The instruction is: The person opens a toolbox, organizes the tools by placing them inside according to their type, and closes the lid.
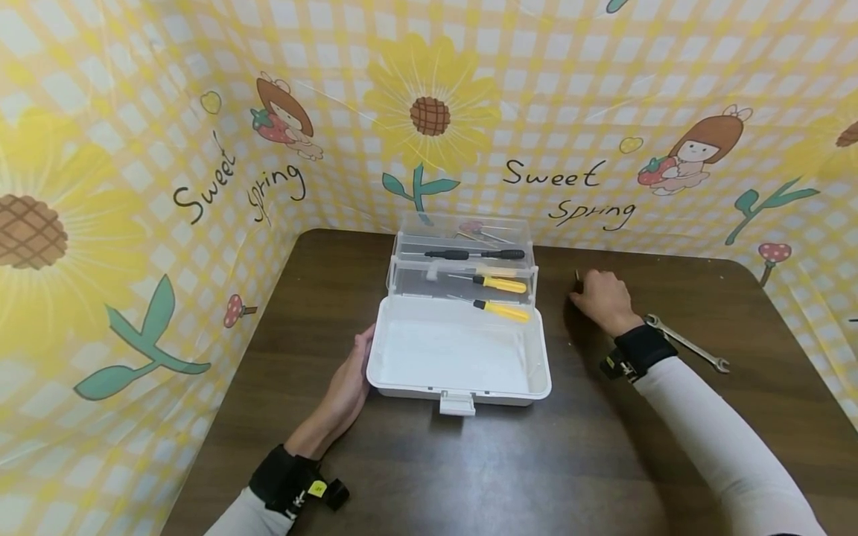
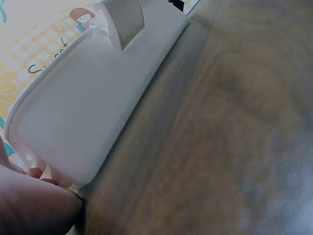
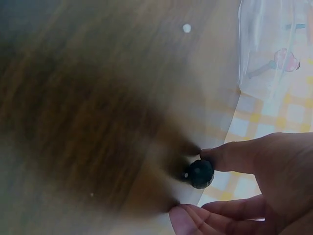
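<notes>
A white toolbox [image 1: 456,357] stands with its lid raised and its bottom compartment bare. My left hand [image 1: 350,380] rests against the box's left side, fingers along the wall; in the left wrist view the thumb [image 2: 39,200] is by the near corner. To the right of the box, my right hand [image 1: 603,301] is low over the table. In the right wrist view its thumb and fingertips are around a black, round-ended thing [image 3: 200,174]. The thumb is against or very near it, while a gap shows to the fingers. Its full shape is hidden.
Clear trays [image 1: 462,279] behind the box hold yellow-handled screwdrivers [image 1: 503,310] and black-handled tools [image 1: 447,254]. A metal wrench [image 1: 687,344] lies on the brown table [image 1: 536,461] beside my right wrist. A patterned yellow cloth [image 1: 536,97] walls the back and left side.
</notes>
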`<state>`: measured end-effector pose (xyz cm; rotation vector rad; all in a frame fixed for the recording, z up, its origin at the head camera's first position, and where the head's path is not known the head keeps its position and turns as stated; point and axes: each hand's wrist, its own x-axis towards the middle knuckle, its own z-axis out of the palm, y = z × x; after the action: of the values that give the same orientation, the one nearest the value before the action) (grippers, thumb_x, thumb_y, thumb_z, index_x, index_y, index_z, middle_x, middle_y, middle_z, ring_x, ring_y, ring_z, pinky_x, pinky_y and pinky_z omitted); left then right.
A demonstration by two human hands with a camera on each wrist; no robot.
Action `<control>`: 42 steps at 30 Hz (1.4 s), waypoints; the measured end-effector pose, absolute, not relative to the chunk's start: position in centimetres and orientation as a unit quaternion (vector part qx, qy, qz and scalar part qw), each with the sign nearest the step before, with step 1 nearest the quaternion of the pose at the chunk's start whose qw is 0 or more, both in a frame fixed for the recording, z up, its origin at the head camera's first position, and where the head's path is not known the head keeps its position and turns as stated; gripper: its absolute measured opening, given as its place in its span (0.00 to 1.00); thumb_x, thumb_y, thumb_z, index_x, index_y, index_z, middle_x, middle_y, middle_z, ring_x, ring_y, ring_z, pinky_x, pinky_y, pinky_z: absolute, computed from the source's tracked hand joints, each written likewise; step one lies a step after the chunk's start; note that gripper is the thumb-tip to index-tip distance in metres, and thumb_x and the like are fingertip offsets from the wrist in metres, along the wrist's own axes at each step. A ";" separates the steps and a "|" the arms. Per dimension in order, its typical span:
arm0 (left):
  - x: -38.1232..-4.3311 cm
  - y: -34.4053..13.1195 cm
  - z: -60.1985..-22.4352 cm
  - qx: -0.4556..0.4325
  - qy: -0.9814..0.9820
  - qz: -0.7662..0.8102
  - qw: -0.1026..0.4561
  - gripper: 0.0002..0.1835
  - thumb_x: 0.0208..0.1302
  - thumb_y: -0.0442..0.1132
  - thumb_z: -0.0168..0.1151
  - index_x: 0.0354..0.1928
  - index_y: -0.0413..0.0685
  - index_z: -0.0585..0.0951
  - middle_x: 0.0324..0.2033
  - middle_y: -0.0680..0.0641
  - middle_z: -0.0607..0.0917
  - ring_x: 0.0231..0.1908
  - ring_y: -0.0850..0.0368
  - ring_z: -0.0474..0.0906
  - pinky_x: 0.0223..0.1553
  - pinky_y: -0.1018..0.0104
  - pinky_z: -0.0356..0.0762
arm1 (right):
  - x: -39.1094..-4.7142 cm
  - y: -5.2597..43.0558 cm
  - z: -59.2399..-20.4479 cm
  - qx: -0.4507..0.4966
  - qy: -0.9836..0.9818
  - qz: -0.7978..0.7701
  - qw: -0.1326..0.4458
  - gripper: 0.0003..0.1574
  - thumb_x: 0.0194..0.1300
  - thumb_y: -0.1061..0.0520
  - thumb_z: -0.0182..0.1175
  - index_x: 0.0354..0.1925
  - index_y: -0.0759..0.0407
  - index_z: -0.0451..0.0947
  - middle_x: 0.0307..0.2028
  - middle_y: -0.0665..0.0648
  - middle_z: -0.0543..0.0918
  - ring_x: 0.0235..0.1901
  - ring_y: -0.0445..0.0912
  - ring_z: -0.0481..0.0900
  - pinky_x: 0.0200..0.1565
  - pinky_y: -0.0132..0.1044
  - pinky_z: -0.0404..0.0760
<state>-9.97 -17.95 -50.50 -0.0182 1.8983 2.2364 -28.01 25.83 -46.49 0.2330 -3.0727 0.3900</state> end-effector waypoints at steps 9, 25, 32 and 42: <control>-9.9 -17.9 -50.4 -0.007 0.641 0.761 0.102 0.40 0.85 0.64 0.23 0.86 0.47 0.45 0.85 0.47 0.45 0.83 0.56 0.38 0.82 0.53 0.39 | -27.7 26.3 -46.3 0.083 -0.988 0.129 0.009 0.25 0.67 0.57 0.68 0.17 0.61 0.69 0.27 0.74 0.82 0.30 0.71 0.83 0.30 0.63 0.81; -10.0 -18.0 -50.4 -0.010 0.648 0.755 0.106 0.44 0.81 0.70 0.26 0.86 0.48 0.44 0.85 0.48 0.45 0.83 0.56 0.38 0.82 0.52 0.39 | -27.2 26.2 -46.6 0.116 -0.984 0.134 0.023 0.17 0.66 0.64 0.62 0.20 0.63 0.72 0.29 0.71 0.83 0.28 0.69 0.83 0.27 0.61 0.79; -9.9 -18.0 -50.4 -0.013 0.646 0.756 0.105 0.44 0.82 0.69 0.25 0.86 0.48 0.44 0.85 0.48 0.45 0.83 0.56 0.38 0.82 0.53 0.39 | -27.3 26.8 -46.6 0.156 -0.978 0.135 0.025 0.11 0.67 0.66 0.65 0.26 0.66 0.81 0.30 0.68 0.85 0.31 0.67 0.85 0.31 0.61 0.81; -9.9 -18.0 -50.4 -0.010 0.645 0.757 0.105 0.44 0.81 0.70 0.26 0.86 0.48 0.44 0.85 0.48 0.45 0.83 0.56 0.38 0.82 0.53 0.39 | -26.6 27.3 -44.7 0.185 -0.972 0.145 0.030 0.06 0.67 0.65 0.67 0.38 0.66 0.90 0.29 0.63 0.87 0.28 0.58 0.83 0.34 0.59 0.81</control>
<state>-9.92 -17.95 -50.42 -0.0301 1.9005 2.2320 -26.64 27.34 -44.71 0.5707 -2.9959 0.4462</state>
